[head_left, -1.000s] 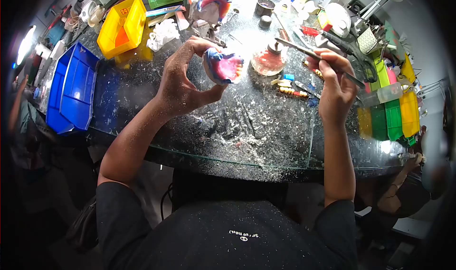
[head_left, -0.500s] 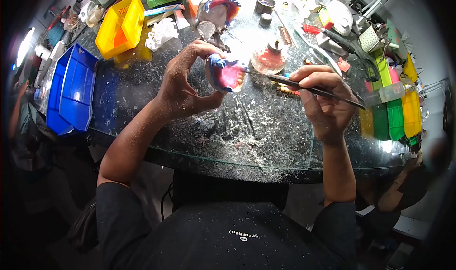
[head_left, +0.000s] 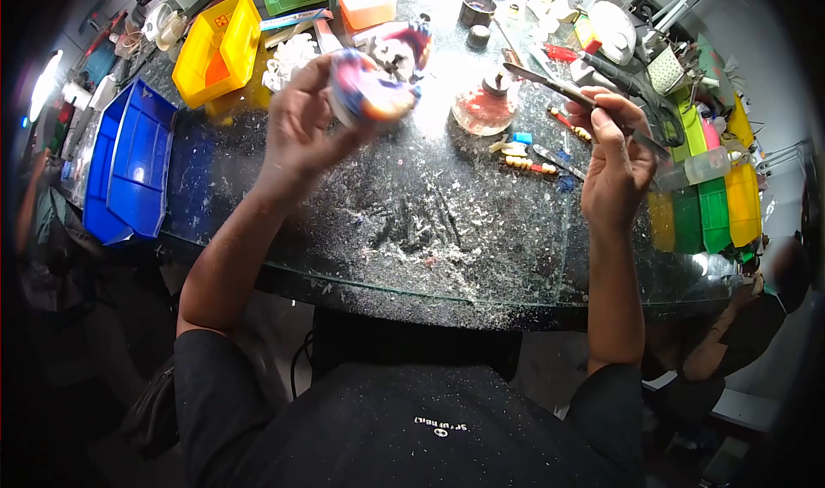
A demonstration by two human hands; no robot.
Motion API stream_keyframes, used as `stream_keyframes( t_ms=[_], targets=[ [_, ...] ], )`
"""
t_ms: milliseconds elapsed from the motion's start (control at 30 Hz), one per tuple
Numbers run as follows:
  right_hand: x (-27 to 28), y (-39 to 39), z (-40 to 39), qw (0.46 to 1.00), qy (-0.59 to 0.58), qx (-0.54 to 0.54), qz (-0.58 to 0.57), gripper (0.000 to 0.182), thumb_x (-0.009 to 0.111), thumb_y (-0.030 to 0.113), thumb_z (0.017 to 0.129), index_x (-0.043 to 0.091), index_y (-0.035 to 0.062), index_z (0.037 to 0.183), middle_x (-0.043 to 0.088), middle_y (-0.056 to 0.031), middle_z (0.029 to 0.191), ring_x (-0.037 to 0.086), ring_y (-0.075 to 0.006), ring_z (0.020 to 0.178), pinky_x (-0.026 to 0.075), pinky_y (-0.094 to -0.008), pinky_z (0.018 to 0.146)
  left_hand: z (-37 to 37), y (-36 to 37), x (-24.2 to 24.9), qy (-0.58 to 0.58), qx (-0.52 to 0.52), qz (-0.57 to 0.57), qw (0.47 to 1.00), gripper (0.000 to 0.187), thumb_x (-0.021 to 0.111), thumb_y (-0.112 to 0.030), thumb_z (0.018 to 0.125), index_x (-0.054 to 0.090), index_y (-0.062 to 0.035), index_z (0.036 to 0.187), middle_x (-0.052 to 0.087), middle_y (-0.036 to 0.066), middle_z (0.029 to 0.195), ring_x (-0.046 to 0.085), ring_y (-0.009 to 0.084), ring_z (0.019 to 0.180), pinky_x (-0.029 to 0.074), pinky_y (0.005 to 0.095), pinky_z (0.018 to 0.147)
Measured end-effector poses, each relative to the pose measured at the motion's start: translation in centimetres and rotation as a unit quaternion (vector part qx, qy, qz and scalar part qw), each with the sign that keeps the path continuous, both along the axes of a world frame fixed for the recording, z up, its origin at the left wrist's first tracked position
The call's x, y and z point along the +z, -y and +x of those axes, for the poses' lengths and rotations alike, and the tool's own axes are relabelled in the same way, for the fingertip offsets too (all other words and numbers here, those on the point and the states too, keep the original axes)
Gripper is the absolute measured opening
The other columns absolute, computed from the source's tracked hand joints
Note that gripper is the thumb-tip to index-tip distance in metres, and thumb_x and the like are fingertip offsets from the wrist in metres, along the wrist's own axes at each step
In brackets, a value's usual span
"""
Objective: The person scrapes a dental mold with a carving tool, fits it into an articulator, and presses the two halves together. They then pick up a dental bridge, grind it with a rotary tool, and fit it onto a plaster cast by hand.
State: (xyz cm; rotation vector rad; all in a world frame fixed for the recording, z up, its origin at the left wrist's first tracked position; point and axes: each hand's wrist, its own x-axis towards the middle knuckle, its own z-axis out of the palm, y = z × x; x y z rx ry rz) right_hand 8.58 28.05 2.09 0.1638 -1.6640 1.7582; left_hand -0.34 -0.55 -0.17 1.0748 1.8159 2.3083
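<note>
The pink denture model [head_left: 371, 88], blurry, has swung up to eleven o'clock, gripped in the left hand [head_left: 296, 131]. The right hand [head_left: 614, 157] pinches the thin metal tool [head_left: 563, 88], now pulled away toward two o'clock, so carving has paused.

Black short-sleeved shirt [head_left: 430, 419] worn, speckled with pale dust, small white lettering printed upside down on the chest, bare forearms flecked with white specks, left hand [head_left: 296, 131] dusted likewise

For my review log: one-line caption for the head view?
Left hand lifts a pink denture model; right hand holds a slim tool.
</note>
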Motion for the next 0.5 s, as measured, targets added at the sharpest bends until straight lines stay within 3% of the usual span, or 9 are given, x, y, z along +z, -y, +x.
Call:
stream_keyframes(
  t_ms=[100,200,300,367,433,467,500],
  targets=[
    [-0.7,-0.7,-0.4,0.999,0.016,0.021,-0.025,0.014,0.056,-0.003,0.087,0.058,-0.0053,0.101,0.064,-0.0184,0.100,0.067,-0.0226,0.087,0.056,-0.0338,0.080,-1.2,1.3,-0.1,0.146,-0.044,0.156,0.976,0.058,0.052,-0.041,0.089,0.046,0.0006,0.129,0.061,0.014,0.114,0.062,0.0204,0.097,0.049,0.0362,0.086],
    [-0.9,-0.7,-0.5,0.999,0.025,0.019,-0.021,0.015,0.055,-0.002,0.088,0.059,-0.0056,0.103,0.065,-0.0186,0.099,0.068,-0.0230,0.087,0.056,-0.0334,0.081,-1.2,0.1,1.1,0.253,-0.015,0.203,0.946,0.059,0.043,-0.048,0.090,0.048,-0.0015,0.125,0.062,0.013,0.104,0.061,0.0196,0.087,0.046,0.0319,0.076],
    [-1.1,-0.7,-0.8,0.999,0.022,0.015,-0.026,0.015,0.056,-0.002,0.088,0.059,-0.0062,0.102,0.066,-0.0187,0.097,0.068,-0.0227,0.087,0.056,-0.0324,0.080,-1.8,-0.1,-0.6,0.305,-0.123,0.190,0.925,0.053,0.043,-0.046,0.090,0.050,-0.0024,0.119,0.059,0.009,0.091,0.057,0.0165,0.079,0.045,0.0291,0.067],
    [-1.0,-0.6,-0.8,0.999,0.025,0.011,-0.026,0.015,0.056,-0.001,0.088,0.059,-0.0069,0.102,0.066,-0.0184,0.096,0.068,-0.0224,0.086,0.056,-0.0321,0.080,-1.3,-1.4,-0.5,0.408,-0.077,0.155,0.897,0.056,0.032,-0.048,0.092,0.053,-0.0009,0.113,0.056,0.007,0.081,0.055,0.0143,0.071,0.042,0.0271,0.052],
    [-0.9,-0.5,-0.8,0.999,0.023,0.010,-0.024,0.015,0.056,-0.001,0.088,0.059,-0.0075,0.102,0.065,-0.0180,0.095,0.068,-0.0220,0.086,0.056,-0.0319,0.080,-1.8,-2.2,-0.6,0.455,-0.145,0.130,0.869,0.058,0.026,-0.046,0.094,0.053,0.0014,0.113,0.056,0.008,0.079,0.054,0.0143,0.067,0.041,0.0258,0.050],
    [-0.9,-0.5,-0.8,1.000,0.019,0.012,-0.021,0.015,0.056,-0.001,0.088,0.059,-0.0078,0.102,0.065,-0.0177,0.095,0.068,-0.0218,0.085,0.056,-0.0319,0.080,-1.8,-3.0,-0.4,0.470,-0.122,0.119,0.866,0.061,0.019,-0.044,0.095,0.054,0.0027,0.113,0.056,0.008,0.076,0.052,0.0147,0.061,0.040,0.0265,0.047],
    [-0.9,-0.5,-0.7,1.000,0.016,0.012,-0.019,0.015,0.056,0.000,0.089,0.059,-0.0081,0.102,0.065,-0.0175,0.094,0.067,-0.0216,0.085,0.056,-0.0319,0.080,-2.0,-3.1,-0.3,0.447,-0.191,0.092,0.869,0.063,0.015,-0.045,0.095,0.055,0.0009,0.111,0.057,0.007,0.074,0.050,0.0153,0.058,0.038,0.0275,0.046]
  ],
)
